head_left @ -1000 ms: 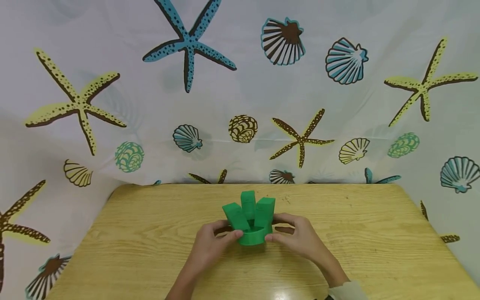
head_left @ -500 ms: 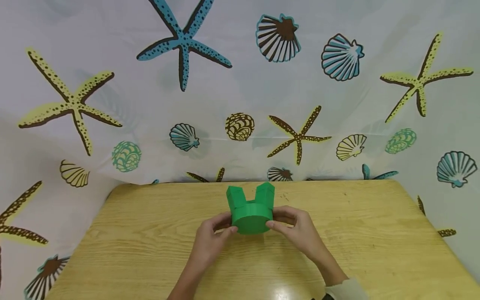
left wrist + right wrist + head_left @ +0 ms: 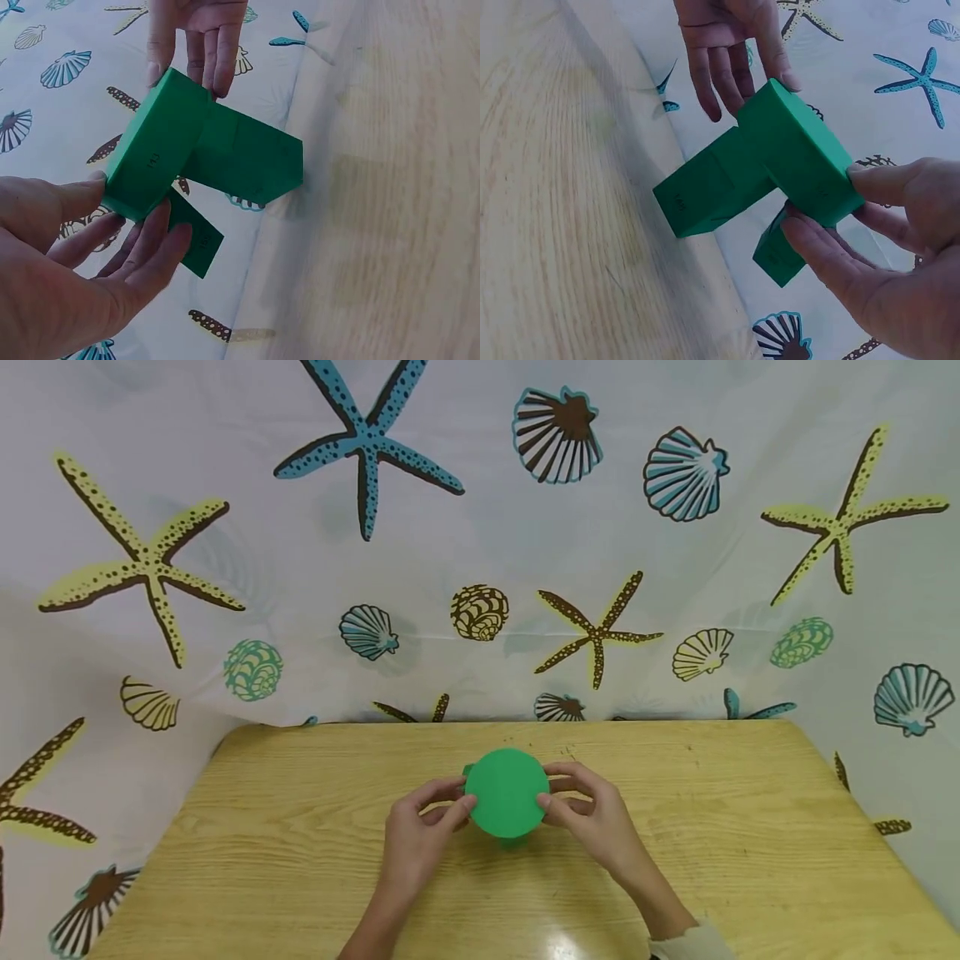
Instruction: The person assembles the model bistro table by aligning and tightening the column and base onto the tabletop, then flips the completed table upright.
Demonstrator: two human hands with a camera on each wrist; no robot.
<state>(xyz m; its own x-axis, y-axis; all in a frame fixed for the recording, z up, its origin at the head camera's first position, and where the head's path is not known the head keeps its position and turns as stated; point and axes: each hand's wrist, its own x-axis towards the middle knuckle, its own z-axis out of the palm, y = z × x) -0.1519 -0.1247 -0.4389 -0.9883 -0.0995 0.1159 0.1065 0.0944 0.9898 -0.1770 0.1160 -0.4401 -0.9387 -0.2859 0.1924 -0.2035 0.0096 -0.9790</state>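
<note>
A green round piece (image 3: pixel 507 792) with block-like prongs is held between both hands above the table. Its flat disc face is turned to the head camera, which hides most of the prongs. In the left wrist view a long prong (image 3: pixel 251 150) and a shorter one (image 3: pixel 196 232) stick out from the disc's back. Small dark marks are printed on the green surfaces. My left hand (image 3: pixel 420 831) pinches the disc's left rim, thumb on the flat face and fingers behind. On the opposite rim, my right hand (image 3: pixel 596 822) grips it the same way.
A wooden table (image 3: pixel 300 860) lies beneath the hands. Behind it and along the sides hangs a white cloth (image 3: pixel 450 560) printed with starfish and shells. A pale sleeve (image 3: pixel 693 942) shows at the right wrist.
The green piece has been turned over between both hands: its prongs pointed up a second ago, then tipped away, and now its flat disc face shows. Both hands have kept their grip.
</note>
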